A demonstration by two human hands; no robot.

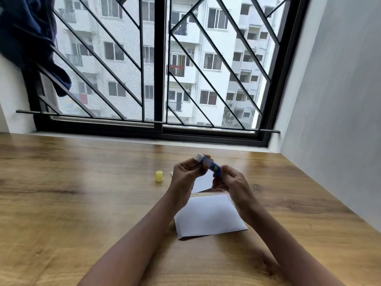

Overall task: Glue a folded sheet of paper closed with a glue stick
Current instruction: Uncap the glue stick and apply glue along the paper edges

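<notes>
Both hands hold a blue glue stick (212,166) tilted above the table, its white glue tip pointing up and left. My left hand (186,176) grips the upper end near the tip, and my right hand (228,180) grips the lower end. Its yellow cap (159,175) stands on the wood to the left of my hands. Under my wrists lies a white sheet of paper (208,215), with a second white part (203,182) showing behind my hands; their fold line is hidden.
The wooden table (72,203) runs to a black-framed barred window (158,79) at the back. A grey wall (340,100) borders the right side. Dark blue cloth (31,38) hangs at the upper left.
</notes>
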